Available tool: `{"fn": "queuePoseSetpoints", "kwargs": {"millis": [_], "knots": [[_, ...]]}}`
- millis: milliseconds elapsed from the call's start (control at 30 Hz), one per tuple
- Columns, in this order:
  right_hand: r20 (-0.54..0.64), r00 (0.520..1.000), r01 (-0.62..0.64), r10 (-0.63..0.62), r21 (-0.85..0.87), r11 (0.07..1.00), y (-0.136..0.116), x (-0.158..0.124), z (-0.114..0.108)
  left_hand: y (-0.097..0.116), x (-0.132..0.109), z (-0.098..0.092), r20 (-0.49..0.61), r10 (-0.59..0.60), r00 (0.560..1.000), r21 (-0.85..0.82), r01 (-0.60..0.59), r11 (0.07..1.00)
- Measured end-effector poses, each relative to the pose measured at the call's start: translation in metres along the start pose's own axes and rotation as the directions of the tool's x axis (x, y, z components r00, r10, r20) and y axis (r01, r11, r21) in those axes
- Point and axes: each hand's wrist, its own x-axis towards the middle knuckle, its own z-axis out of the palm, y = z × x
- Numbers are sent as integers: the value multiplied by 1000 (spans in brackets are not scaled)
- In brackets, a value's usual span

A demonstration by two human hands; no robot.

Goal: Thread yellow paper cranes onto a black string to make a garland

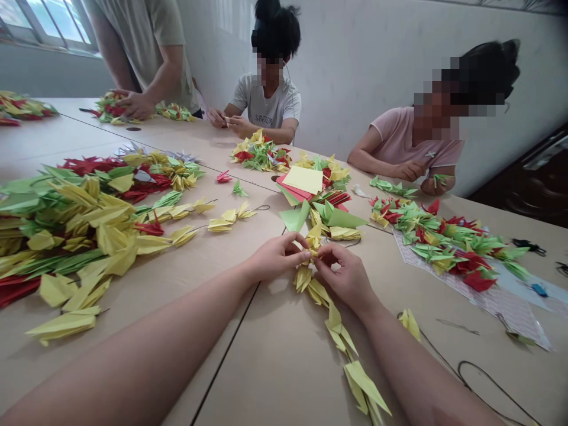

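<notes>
Yellow paper crane strand (326, 307) pinched at its top end, hanging down from my grip toward the near table edge and lying along the tabletop. My left hand (277, 257) and right hand (344, 278) are together, both clamped on the top crane, fingertips nearly meeting; can't tell if a cord runs through at that point, too small. Just past the grip, a heap of green and yellow cranes (328, 219) with a stack of folded paper squares, yellow sheet (304, 179) on top of red. Left of the grip, a big pile of strung yellow, green and red cranes (75, 236) on the tan table (133, 361), with a short yellow strand (231, 218) reaching toward my hands. Right of the grip, a green and red crane pile (448, 248) on a patterned sheet (510, 302), a lone yellow crane (409, 323) nearer in, black cord (488, 384) loose on the table. Farther out, beyond the heap, a person in a white T-shirt (266, 106) has both hands together behind a small crane pile (260, 152). Far right, a person in a pink shirt (412, 142) has hands near a green strand (393, 187). Far left, a standing person in a grey-green shirt (146, 53) has one hand on another pile (106, 109).
</notes>
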Motion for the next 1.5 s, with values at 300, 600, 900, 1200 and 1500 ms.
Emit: {"fn": "queuePoseSetpoints", "kwargs": {"millis": [300, 600, 900, 1200, 1500], "knots": [[-8, 1000, -13, 13, -27, 1000, -3, 1, -1, 2, -3, -2, 64, 23, 998, -27, -21, 999], [-4, 1000, 1, -1, -54, 999, -4, 1, -1, 0, 0, 0, 24, 34, 999, 58, -35, 998], [-33, 999, 6, -8, -53, 999, -5, 1, -1, -1, 0, 0, 17, 50, 999, 53, -51, 997], [-45, 999, -13, 13, -2, 1000, -2, 0, -1, 0, 0, 1, -39, 44, 998, 4, -44, 999], [-76, 997, 6, 2, 100, 995, 0, 0, 0, -2, 3, 2, -73, 49, 996, 77, -43, 996]]}}
